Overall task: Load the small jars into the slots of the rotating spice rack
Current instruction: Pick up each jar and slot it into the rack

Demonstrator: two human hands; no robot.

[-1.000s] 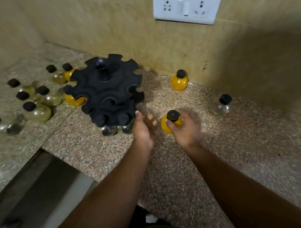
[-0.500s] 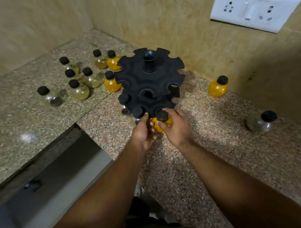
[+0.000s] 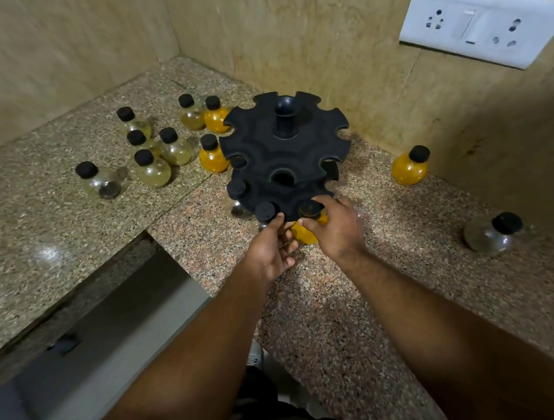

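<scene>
Mid-frame, the right hand (image 3: 336,234) grips a jar (image 3: 305,235), its neck entering a rack (image 3: 264,141) slot. The left hand (image 3: 269,254), fingers loose, touches the rim, probably stopping spin.

Dim, warm indoor light over a speckled stone worktop (image 3: 335,302), seen through a wide-angle lens.

A soft white glare patch sits near the worktop's left edge. A broad shadow darkens the wall (image 3: 502,132) on the right and the worktop's right back corner. The black spice rack (image 3: 286,153) loses most surface detail in the low light. The cap of the orange jar (image 3: 305,235) in the right hand (image 3: 336,229) looks slightly smeared. Straight lines bow toward the frame edges, tilting the white socket plate (image 3: 482,23). The forearms and the area below the worktop's front left edge are soft and out of focus.
</scene>
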